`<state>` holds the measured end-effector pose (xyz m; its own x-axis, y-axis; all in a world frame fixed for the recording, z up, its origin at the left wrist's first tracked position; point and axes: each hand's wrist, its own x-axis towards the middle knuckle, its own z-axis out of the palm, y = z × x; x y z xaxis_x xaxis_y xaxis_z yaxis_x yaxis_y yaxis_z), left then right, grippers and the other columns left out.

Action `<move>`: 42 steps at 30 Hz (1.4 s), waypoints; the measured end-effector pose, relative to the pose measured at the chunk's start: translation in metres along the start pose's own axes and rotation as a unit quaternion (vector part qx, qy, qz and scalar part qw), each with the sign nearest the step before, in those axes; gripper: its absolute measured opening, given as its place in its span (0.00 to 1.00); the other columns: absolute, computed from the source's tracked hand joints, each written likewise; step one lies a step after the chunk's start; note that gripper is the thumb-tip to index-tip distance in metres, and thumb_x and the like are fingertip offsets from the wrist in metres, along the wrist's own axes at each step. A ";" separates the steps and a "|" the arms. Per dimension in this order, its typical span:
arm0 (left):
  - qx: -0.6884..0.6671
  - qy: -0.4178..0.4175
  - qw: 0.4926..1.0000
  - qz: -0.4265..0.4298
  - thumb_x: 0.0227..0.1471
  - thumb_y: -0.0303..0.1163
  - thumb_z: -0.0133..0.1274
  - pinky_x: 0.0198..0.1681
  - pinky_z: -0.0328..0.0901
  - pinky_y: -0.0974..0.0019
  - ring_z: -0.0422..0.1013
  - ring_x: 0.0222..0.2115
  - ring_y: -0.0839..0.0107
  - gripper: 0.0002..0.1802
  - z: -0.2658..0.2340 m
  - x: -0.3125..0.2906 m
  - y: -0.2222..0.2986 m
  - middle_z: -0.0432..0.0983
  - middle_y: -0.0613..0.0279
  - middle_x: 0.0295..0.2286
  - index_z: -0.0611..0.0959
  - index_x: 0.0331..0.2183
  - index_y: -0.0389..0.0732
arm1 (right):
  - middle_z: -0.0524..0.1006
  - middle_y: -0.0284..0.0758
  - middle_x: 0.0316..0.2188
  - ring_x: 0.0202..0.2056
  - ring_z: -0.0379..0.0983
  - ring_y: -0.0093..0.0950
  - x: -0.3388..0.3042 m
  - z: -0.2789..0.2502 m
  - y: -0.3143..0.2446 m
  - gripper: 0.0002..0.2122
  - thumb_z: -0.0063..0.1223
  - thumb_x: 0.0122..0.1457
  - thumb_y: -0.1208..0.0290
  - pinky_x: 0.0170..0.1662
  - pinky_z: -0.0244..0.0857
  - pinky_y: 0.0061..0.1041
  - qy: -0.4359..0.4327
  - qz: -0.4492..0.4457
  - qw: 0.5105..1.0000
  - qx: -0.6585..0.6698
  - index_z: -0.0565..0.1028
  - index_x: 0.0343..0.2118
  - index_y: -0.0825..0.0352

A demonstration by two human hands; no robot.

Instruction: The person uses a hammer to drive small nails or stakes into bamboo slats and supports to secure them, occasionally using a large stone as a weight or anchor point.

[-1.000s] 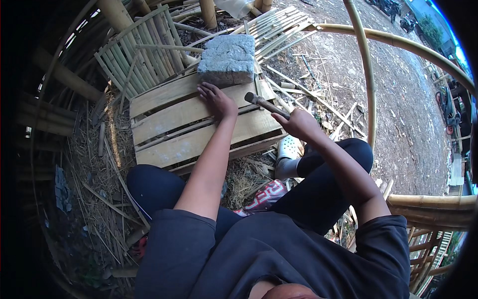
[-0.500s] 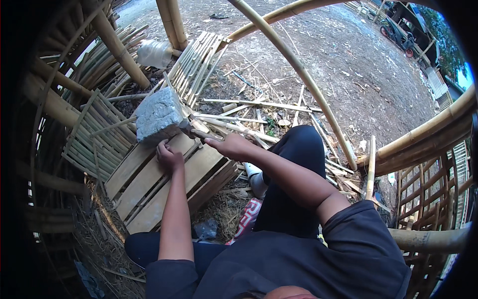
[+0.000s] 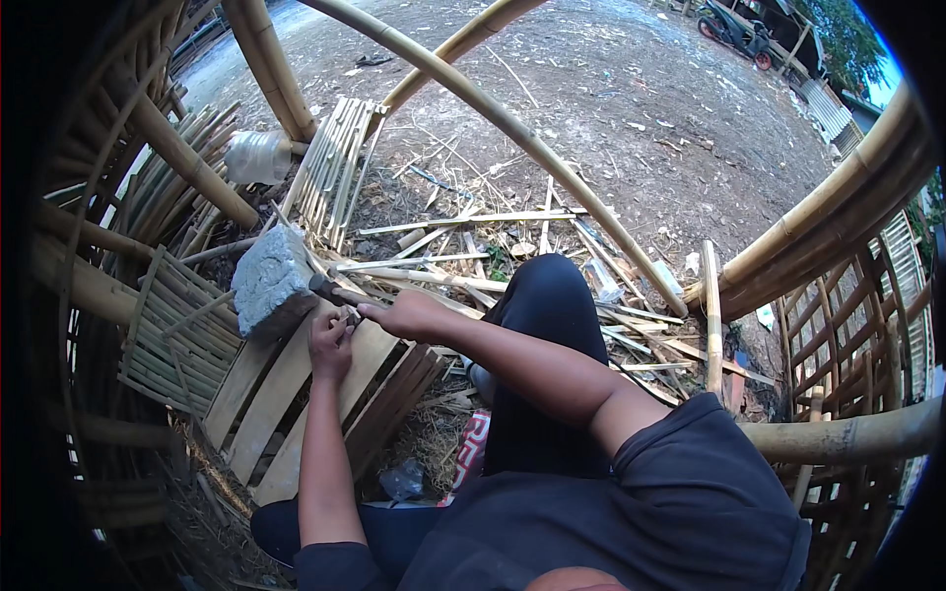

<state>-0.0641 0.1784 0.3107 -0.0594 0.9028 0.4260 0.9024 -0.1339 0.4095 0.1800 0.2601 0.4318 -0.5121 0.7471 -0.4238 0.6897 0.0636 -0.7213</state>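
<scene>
The person sits low w/ dark pants, knees up, arms out front. The left hand (image 3: 330, 345) rests on the planks (image 3: 296, 394), fingers pinched tight on sth tiny, maybe a nail; too small to tell. The right hand (image 3: 409, 315) is closed around the handle of a hammer (image 3: 330, 289). Its dark head sits just beside the left hand, right over the planks.

The planks are pale wood slats joined side by side, flat on the dirt & straw. They look stiff & light, w/ rough edges, so prob. best to grab one by a long side. The hammer looks heavy at the head; hold it far down the handle.

Just past the hands a gray block (image 3: 271, 281) sits on the planks' far end. It looks heavy & hard.

Near the knee lies a crumpled clear bag (image 3: 402, 481) & a red-and-white wrapper (image 3: 473, 448); can't tell what's in them. Farther up left lies a clear plastic bottle (image 3: 258, 156), looks empty.

Bamboo strips (image 3: 473, 222) lie all over the ground. Big bamboo poles (image 3: 512, 128) bend across the far side. Way back is a motorbike (image 3: 734, 30).
</scene>
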 end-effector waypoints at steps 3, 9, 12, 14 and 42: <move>-0.037 0.021 0.999 -0.019 0.52 0.25 0.61 0.42 0.67 0.54 0.72 0.38 0.57 0.12 0.008 0.001 0.002 0.77 0.57 0.37 0.87 0.41 0.40 | 0.79 0.51 0.25 0.31 0.81 0.44 0.003 -0.004 0.004 0.45 0.44 0.58 0.26 0.37 0.73 0.43 0.014 -0.011 1.000 0.002 0.79 0.26 0.80; -0.043 0.025 0.999 -0.018 0.54 0.25 0.59 0.43 0.67 0.54 0.72 0.38 0.56 0.12 0.009 0.002 0.007 0.77 0.56 0.36 0.87 0.42 0.38 | 0.79 0.52 0.26 0.32 0.80 0.45 0.004 -0.004 0.001 0.45 0.44 0.57 0.25 0.37 0.71 0.43 0.014 -0.005 1.000 0.008 0.80 0.27 0.79; -0.006 0.002 1.000 -0.008 0.56 0.24 0.57 0.43 0.67 0.54 0.73 0.39 0.54 0.14 0.005 0.005 0.016 0.77 0.53 0.36 0.85 0.45 0.38 | 0.80 0.52 0.27 0.32 0.80 0.46 0.006 -0.005 0.002 0.45 0.44 0.57 0.25 0.37 0.71 0.44 0.007 0.000 1.000 0.015 0.80 0.28 0.80; -0.012 0.019 1.000 -0.006 0.56 0.23 0.56 0.43 0.68 0.53 0.73 0.40 0.53 0.14 0.002 0.000 0.012 0.76 0.52 0.37 0.84 0.46 0.37 | 0.80 0.53 0.29 0.34 0.80 0.46 0.005 -0.001 -0.002 0.46 0.44 0.57 0.25 0.39 0.72 0.43 -0.006 -0.020 1.000 0.013 0.80 0.30 0.80; 0.061 -0.083 0.991 -0.089 0.54 0.17 0.46 0.45 0.73 0.49 0.76 0.44 0.48 0.24 -0.011 0.002 0.028 0.72 0.54 0.48 0.79 0.51 0.45 | 0.65 0.28 0.11 0.13 0.60 0.23 0.006 0.001 -0.007 0.38 0.52 0.57 0.29 0.16 0.55 0.28 0.002 0.043 0.999 0.014 0.66 0.11 0.65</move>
<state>-0.0432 0.1716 0.3319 -0.1599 0.9636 0.2141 0.9298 0.0741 0.3606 0.1714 0.2634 0.4340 -0.4503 0.7515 -0.4822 0.7160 -0.0187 -0.6978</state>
